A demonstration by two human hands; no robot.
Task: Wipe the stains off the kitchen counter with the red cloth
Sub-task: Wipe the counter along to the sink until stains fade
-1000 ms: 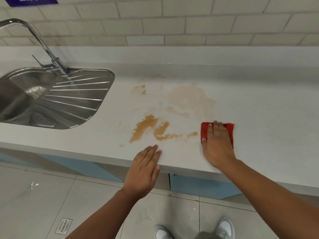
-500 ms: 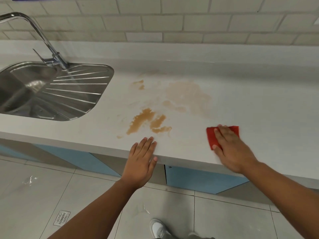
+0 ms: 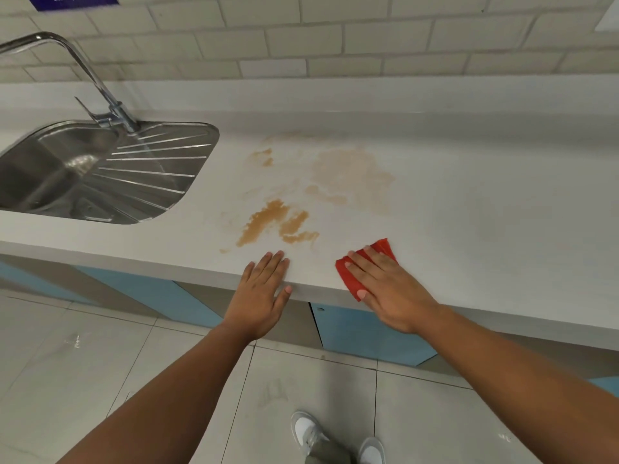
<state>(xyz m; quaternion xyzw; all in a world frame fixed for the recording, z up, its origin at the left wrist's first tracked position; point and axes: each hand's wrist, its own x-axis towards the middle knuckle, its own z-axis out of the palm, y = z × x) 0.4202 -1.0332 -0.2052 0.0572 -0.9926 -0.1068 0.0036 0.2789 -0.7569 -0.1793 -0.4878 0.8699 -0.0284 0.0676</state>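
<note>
My right hand (image 3: 390,289) lies flat on the red cloth (image 3: 351,279), pressing it onto the white kitchen counter (image 3: 469,202) near the front edge. Most of the cloth is hidden under the palm. Brown stains (image 3: 274,222) sit just left of and beyond the cloth, with a fainter smeared patch (image 3: 351,175) further back and small spots (image 3: 263,157) towards the wall. My left hand (image 3: 264,289) rests flat and empty on the counter's front edge, fingers together, just below the darkest stain.
A steel sink (image 3: 83,172) with a drainer and a bent tap (image 3: 100,85) fills the counter's left. A tiled wall (image 3: 335,45) rises behind. Blue cabinet fronts (image 3: 368,333) and a tiled floor (image 3: 100,380) lie below, with my grey shoes (image 3: 335,437) on it.
My right hand has dragged the cloth towards the counter's front edge and turned it. The stain streak nearest the cloth is wiped away. My left hand has settled on the counter edge.
</note>
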